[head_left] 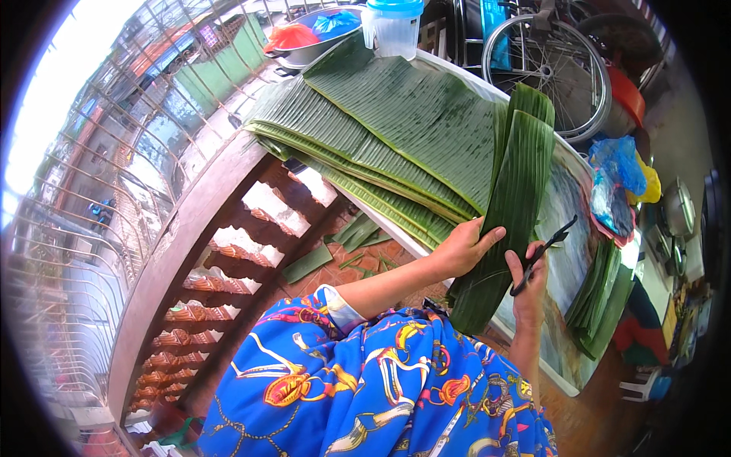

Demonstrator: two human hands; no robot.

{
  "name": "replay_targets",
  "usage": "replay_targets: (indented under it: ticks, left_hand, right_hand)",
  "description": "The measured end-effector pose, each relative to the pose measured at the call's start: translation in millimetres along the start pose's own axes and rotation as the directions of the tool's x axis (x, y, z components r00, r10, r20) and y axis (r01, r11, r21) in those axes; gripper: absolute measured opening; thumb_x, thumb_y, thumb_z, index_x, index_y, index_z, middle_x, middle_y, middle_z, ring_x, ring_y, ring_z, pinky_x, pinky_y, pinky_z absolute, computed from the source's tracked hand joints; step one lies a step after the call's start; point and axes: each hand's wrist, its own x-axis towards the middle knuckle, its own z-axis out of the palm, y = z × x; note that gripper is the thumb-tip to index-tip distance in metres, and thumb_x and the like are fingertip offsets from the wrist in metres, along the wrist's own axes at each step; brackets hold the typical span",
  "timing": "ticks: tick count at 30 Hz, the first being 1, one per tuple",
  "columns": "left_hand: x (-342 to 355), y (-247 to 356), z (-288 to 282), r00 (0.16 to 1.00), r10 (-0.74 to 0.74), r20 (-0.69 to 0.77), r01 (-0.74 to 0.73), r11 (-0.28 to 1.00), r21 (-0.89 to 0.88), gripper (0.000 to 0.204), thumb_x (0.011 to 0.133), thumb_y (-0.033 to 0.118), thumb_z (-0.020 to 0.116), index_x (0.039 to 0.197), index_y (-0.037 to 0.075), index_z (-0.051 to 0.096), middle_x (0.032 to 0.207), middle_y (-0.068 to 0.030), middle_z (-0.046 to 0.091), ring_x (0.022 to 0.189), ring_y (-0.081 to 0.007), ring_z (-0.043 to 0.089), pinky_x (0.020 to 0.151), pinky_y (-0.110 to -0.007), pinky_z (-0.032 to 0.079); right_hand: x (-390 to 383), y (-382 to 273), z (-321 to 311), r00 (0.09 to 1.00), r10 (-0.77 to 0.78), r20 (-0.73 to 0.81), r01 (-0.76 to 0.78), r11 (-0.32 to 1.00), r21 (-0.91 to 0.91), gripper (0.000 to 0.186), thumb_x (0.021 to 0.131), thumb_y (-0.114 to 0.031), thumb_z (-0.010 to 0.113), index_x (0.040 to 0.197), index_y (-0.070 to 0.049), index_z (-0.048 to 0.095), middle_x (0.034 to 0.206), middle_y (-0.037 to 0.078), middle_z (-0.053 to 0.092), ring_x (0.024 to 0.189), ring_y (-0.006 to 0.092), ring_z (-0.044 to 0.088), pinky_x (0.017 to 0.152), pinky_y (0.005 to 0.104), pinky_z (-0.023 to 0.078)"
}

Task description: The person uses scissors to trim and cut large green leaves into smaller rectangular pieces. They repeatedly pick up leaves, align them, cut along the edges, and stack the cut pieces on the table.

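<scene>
My left hand (pixel 464 251) grips a long, dark green folded banana leaf strip (pixel 510 190), thumb on top, over the near edge of the table. My right hand (pixel 527 289) holds black-handled scissors (pixel 554 238) just right of that strip, the blades angled up and away from me. A broad stack of banana leaves (pixel 396 133) covers much of the table (pixel 560 179) beyond and left of my hands. A smaller pile of leaf pieces (pixel 598 297) lies on the table's right end.
A basin (pixel 308 53) with coloured bags and a clear lidded container (pixel 388 30) sit at the back. A bicycle wheel (pixel 544 76) stands behind the table, plastic bags (pixel 617 167) at its right. A railing (pixel 194 206) runs along the left; leaf scraps (pixel 308 263) lie on the tiled floor.
</scene>
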Motion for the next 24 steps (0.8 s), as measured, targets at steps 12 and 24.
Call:
replay_targets:
  ticks: [12, 24]
  left_hand:
    - [21, 32, -30, 0.944, -0.092, 0.317, 0.189, 0.937, -0.293, 0.050, 0.087, 0.019, 0.072, 0.129, 0.001, 0.054, 0.120, -0.0096, 0.063, 0.111, -0.0216, 0.060, 0.098, -0.035, 0.046]
    - [43, -8, -11, 0.810, -0.402, -0.426, 0.028, 0.754, -0.657, 0.029, 0.084, 0.030, 0.077, 0.100, 0.008, 0.067, 0.098, -0.0018, 0.067, 0.088, -0.0128, 0.062, 0.072, -0.031, 0.050]
  right_hand:
    - [100, -35, 0, 0.924, -0.340, 0.173, 0.352, 0.935, -0.040, 0.044, 0.079, -0.018, 0.081, 0.104, -0.004, 0.049, 0.086, 0.002, 0.054, 0.082, 0.0089, 0.054, 0.069, 0.0233, 0.047]
    - [-38, -11, -28, 0.628, 0.336, 0.701, -0.758, 0.468, 0.455, 0.051, 0.093, -0.057, 0.051, 0.113, -0.011, 0.045, 0.077, 0.008, 0.063, 0.067, 0.0198, 0.068, 0.044, 0.0274, 0.053]
